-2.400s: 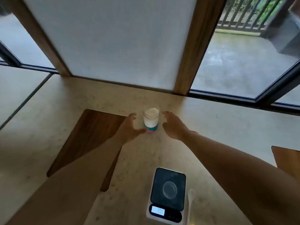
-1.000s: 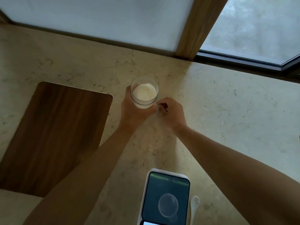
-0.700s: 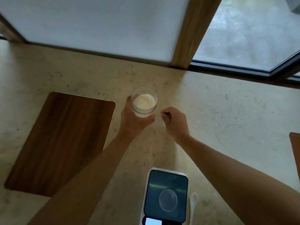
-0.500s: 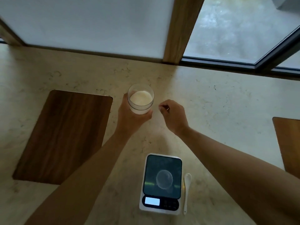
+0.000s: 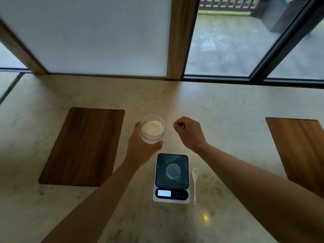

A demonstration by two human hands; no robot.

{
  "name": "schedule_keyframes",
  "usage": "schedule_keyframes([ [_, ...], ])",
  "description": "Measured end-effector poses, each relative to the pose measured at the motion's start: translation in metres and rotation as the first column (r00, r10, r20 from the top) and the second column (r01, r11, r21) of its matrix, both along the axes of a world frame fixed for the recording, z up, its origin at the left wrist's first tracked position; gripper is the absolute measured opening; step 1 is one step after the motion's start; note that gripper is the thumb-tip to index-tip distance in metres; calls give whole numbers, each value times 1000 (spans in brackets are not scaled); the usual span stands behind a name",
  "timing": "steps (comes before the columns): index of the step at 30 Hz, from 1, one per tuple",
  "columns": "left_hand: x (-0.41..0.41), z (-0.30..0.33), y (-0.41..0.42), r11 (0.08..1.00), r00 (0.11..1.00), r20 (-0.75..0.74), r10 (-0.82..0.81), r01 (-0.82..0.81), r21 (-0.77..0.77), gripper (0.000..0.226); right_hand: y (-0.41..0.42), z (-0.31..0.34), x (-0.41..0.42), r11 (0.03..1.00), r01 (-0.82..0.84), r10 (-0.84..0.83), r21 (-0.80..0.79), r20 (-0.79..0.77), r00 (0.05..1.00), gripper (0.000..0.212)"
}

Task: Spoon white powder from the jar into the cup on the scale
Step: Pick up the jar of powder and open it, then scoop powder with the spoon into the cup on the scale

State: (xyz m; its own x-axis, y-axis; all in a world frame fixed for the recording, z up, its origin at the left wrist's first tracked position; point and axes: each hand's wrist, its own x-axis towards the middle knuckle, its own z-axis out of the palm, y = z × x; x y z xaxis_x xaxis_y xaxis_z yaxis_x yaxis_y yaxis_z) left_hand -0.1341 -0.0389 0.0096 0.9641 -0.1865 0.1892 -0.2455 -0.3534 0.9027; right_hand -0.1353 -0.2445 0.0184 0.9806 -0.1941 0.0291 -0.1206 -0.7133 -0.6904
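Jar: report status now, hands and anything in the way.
Left hand grip on jar, powder inside. Right hand loosely closed beside it, holding nothing visible. Spoon untouched beside scale; cup empty. Nothing in the way.

Items counted on the worktop (image 5: 228,120): one jar (image 5: 152,129) of white powder; one scale (image 5: 172,178); one clear cup (image 5: 173,171) on the scale; one white spoon (image 5: 194,183) just right of the scale; two wooden inlay panels, one left (image 5: 84,146), one right (image 5: 298,149). Hands in view: two, left hand (image 5: 142,149) and right hand (image 5: 188,132).
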Motion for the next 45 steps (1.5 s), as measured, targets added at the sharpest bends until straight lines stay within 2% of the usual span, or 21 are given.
schedule_keyframes([
  [6,-32,9,11,994,999,25,-38,36,100,91,-3,8,-41,1000,25,-25,8,-34,999,13],
  [17,-62,3,19,992,997,-8,-74,74,100,86,-30,-25,-106,993,110,-114,-32,-250,961,9],
  [23,-78,-5,23,984,992,-43,-120,124,124,86,-28,-59,-147,981,94,-160,-168,-439,884,10],
  [29,-87,-14,28,981,991,-85,-104,116,153,87,-24,-71,-156,975,128,-210,-179,-585,784,36],
  [33,-91,-18,32,982,993,-83,-88,100,160,88,-22,-74,-159,980,133,-198,-148,-646,737,28],
  [37,-97,-21,36,985,992,-104,-67,82,152,86,-20,-78,-163,979,105,-197,-175,-676,710,31],
  [42,-106,-27,42,979,988,-126,-87,108,171,85,-17,-85,-166,986,130,-163,-101,-714,681,24],
  [45,-111,-30,43,974,984,-143,-106,132,182,85,-15,-87,-169,988,98,-153,-118,-723,673,23],
])
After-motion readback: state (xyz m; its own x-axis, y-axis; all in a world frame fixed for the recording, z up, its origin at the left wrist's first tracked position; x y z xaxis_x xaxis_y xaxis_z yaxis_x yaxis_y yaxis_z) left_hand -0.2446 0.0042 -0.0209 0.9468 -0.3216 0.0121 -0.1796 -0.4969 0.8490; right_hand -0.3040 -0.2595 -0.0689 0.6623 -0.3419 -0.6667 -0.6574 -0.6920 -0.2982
